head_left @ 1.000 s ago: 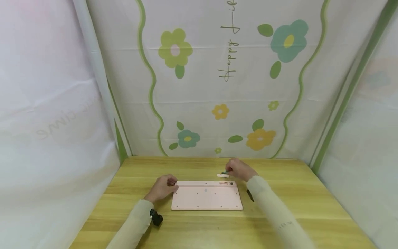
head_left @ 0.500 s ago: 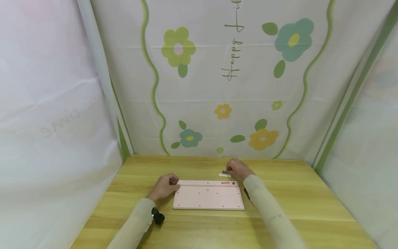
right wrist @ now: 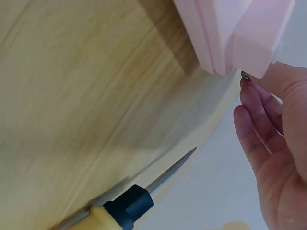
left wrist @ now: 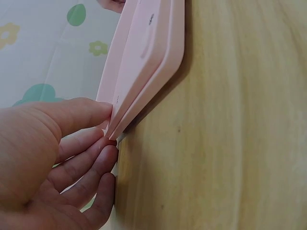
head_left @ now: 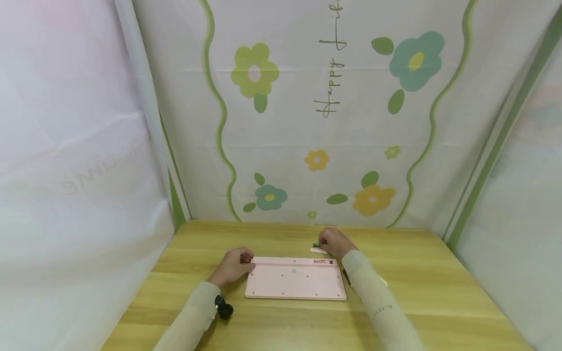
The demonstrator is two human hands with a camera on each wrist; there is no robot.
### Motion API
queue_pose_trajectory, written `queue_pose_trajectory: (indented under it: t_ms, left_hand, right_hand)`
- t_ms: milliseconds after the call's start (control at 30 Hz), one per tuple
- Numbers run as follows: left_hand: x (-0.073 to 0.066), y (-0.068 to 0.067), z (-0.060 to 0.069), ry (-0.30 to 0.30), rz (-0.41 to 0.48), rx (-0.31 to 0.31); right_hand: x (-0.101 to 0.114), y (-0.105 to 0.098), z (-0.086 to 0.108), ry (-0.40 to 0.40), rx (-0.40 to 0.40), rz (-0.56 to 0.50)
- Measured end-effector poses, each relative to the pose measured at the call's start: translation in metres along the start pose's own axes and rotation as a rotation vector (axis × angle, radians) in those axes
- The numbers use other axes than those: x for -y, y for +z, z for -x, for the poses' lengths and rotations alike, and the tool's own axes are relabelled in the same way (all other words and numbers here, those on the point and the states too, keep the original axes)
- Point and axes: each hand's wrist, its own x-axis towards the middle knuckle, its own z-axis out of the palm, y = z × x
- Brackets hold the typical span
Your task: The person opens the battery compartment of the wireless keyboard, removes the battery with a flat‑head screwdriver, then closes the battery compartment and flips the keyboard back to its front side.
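Observation:
A pink keyboard (head_left: 295,282) lies with its screwed underside up on the wooden table. My left hand (head_left: 234,265) pinches its far left corner; in the left wrist view the thumb (left wrist: 81,112) lies on top, the fingers below. Near the keyboard's far right corner is a small open battery compartment (head_left: 324,262), reddish inside. Beyond that corner my right hand (head_left: 335,242) pinches a small green battery (head_left: 317,245). Only the battery's metal end shows in the right wrist view. A small white strip (head_left: 318,250), perhaps the compartment cover, lies just below the battery.
A pointed tool (right wrist: 139,194) with a yellow handle and black collar lies on the table, mostly hidden by my right forearm in the head view. White flowered cloth (head_left: 285,122) hangs behind the table (head_left: 439,292) and at both sides.
My right hand still holds the battery near the white strip and has shifted only slightly. The left hand stays at the corner. The head view has shifted a little.

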Motion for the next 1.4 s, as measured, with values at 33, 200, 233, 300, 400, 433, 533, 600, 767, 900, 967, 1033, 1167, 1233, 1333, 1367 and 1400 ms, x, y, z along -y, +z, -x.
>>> queue_pose_trajectory:
  t_ms: [33, 200, 233, 300, 400, 433, 533, 600, 767, 900, 967, 1033, 1167, 1233, 1333, 1367, 1400]
  left_hand:
    - [0.0, 0.0, 0.0, 0.002, -0.001, 0.0]
    - [-0.001, 0.0, 0.001, 0.005, 0.002, 0.002]
    - [-0.002, 0.0, 0.001, 0.004, 0.001, 0.002]
    - [-0.002, 0.0, 0.001, 0.0, -0.004, 0.002]
    - [-0.001, 0.0, -0.001, -0.005, -0.015, -0.003]
    - [-0.001, 0.0, -0.001, -0.003, -0.017, -0.004]
    - [0.001, 0.0, -0.002, 0.004, -0.023, -0.003]
    - [0.002, 0.0, -0.002, 0.006, -0.024, -0.004]
    - [0.001, 0.0, -0.002, 0.006, -0.004, -0.017]
    - [0.001, 0.0, 0.0, -0.001, -0.006, -0.012]
    - [0.001, -0.001, 0.0, 0.001, -0.009, -0.015]
    - [0.001, -0.001, 0.0, 0.005, -0.015, -0.017]
    - [0.0, -0.003, 0.0, 0.014, -0.017, -0.024]
    - [0.001, -0.003, -0.001, 0.016, -0.015, -0.022]
    - [0.001, -0.001, 0.0, 0.021, -0.011, -0.017]
    - [0.001, -0.001, 0.0, 0.018, -0.009, -0.012]
    - [0.001, 0.0, 0.0, 0.016, -0.012, -0.008]
  right_hand:
    - [0.0, 0.0, 0.0, 0.006, 0.0, -0.005]
    - [0.0, 0.002, 0.0, 0.032, -0.006, -0.022]
    - [-0.001, 0.003, 0.0, 0.035, -0.005, -0.02]
    - [-0.001, 0.003, 0.0, 0.034, -0.003, -0.009]
    - [-0.002, 0.002, 0.0, 0.025, -0.002, -0.002]
    - [-0.002, 0.001, 0.001, 0.022, 0.001, -0.001]
    - [-0.002, -0.002, 0.003, 0.014, 0.007, 0.005]
    - [-0.002, -0.004, 0.005, 0.007, 0.011, 0.009]
    - [0.0, -0.01, 0.013, -0.033, 0.008, -0.014]
    - [0.004, -0.01, 0.021, -0.053, 0.011, -0.014]
    - [0.005, -0.01, 0.024, -0.061, 0.013, -0.009]
    - [0.005, -0.009, 0.026, -0.069, 0.015, -0.001]
    - [0.004, -0.007, 0.027, -0.058, 0.004, -0.008]
    - [0.002, -0.006, 0.027, -0.055, -0.004, -0.019]
    - [0.0, -0.004, 0.027, -0.063, -0.008, -0.029]
    - [-0.001, -0.003, 0.027, -0.071, -0.009, -0.028]
    - [-0.002, -0.002, 0.027, -0.07, -0.008, -0.032]
